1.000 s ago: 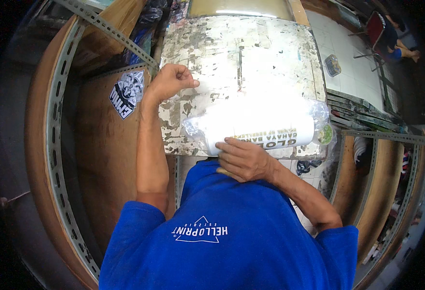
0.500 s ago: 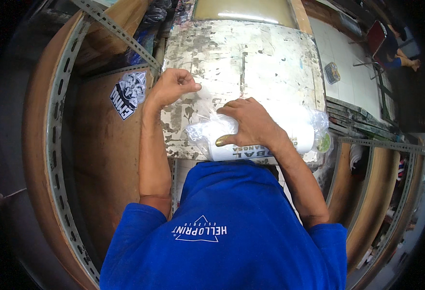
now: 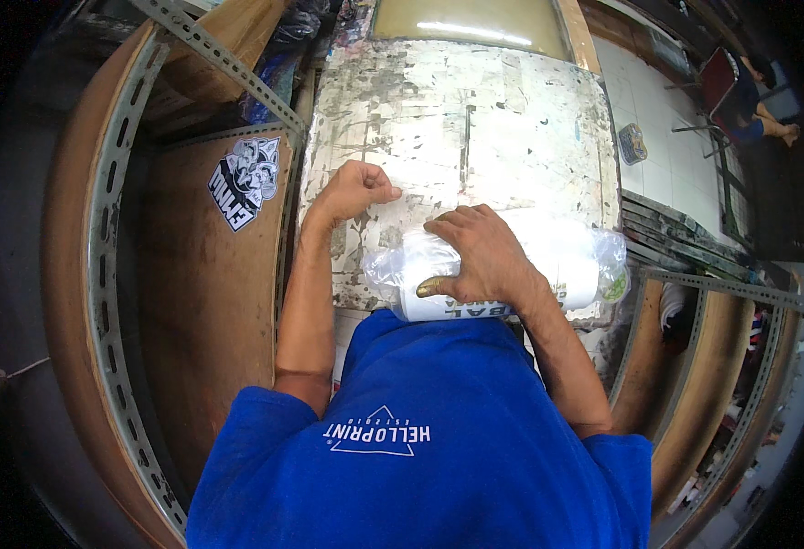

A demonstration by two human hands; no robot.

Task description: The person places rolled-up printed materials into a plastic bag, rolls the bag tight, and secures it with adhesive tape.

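My worktable (image 3: 512, 110), pale and mottled, is the largest element and the reference for all positions. Along its near edge, just in front of my blue shirt (image 3: 484, 439), lies the white bundle (image 3: 562, 245), rolled and sleeved in clear plastic wrap (image 3: 384, 265) that crumples past both ends, toward the table's left and right sides. I judge the step in hand to be the handling of this wrapped roll. My right hand (image 3: 484, 252) lies over the bundle's left half, fingers spread and thumb set well apart, seemingly bearing down. My left hand (image 3: 356, 192) hovers above the left part of the table, beyond the roll's left end, its thumb and forefinger pressed together; whether a strand of film runs between them I cannot tell. The next move, as I read it, calls for the right palm to hold the roll steady at the table edge while the left fingertips stay free to work near the loose wrap. Smallest are the golden stain on my right thumb (image 3: 437, 286) and the round green patch (image 3: 614, 290) at the bundle's right end. Compared with half a second ago, my left hand has come nearer the table's near edge and the bundle; my right remains spread over the roll.
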